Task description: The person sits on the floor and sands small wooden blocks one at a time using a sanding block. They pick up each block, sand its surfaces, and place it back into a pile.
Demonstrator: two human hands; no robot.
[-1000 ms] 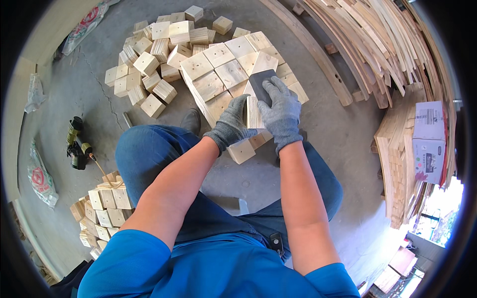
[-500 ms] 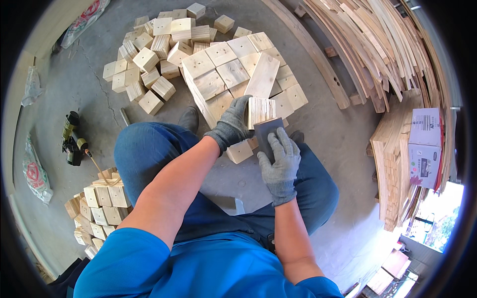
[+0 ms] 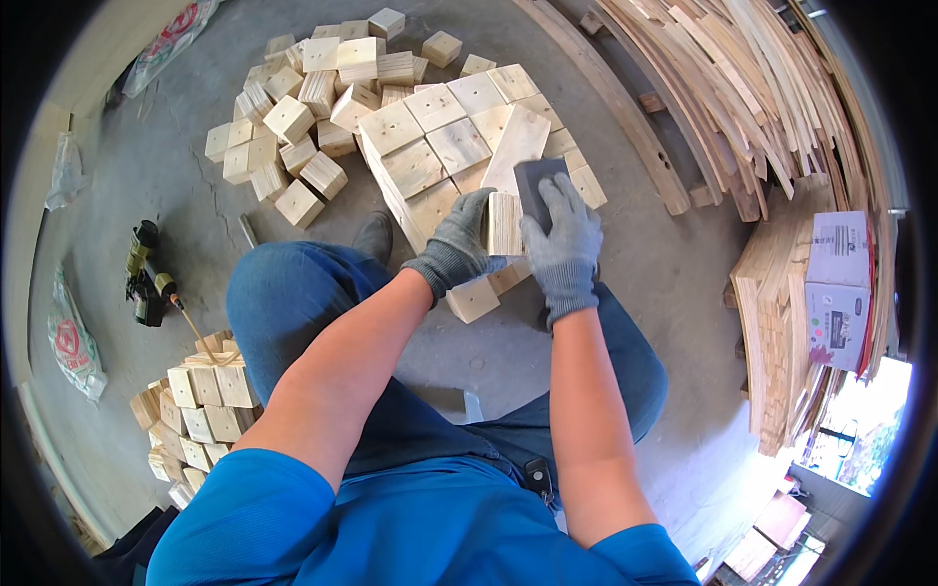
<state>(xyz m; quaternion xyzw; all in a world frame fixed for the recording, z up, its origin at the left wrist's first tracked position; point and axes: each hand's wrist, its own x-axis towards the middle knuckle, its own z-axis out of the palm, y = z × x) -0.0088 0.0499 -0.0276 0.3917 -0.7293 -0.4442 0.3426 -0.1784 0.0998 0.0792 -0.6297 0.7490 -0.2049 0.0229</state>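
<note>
My left hand (image 3: 459, 242), in a grey knit glove, is closed on the left side of a wooden block (image 3: 504, 224) whose layered edge faces up. My right hand (image 3: 567, 237), gloved the same way, grips a dark grey sanding block (image 3: 536, 189) and holds it against the block's right edge. The far end of the sanding block lies over a pale flat board (image 3: 520, 146). That board rests on a raised layer of wooden blocks (image 3: 457, 145) set side by side in front of me. Another drilled block (image 3: 473, 300) sits below my left hand.
Loose wooden blocks (image 3: 288, 119) are heaped at the far left. More are stacked (image 3: 207, 426) by my left knee, with a nail gun (image 3: 147, 273) and its hose beyond. Long wood strips (image 3: 703, 88) and a cardboard box (image 3: 837, 290) stand on the right.
My right hand has pushed the sanding block away from me and slightly right, from the block's near edge to its right side. The left hand keeps its hold in place.
</note>
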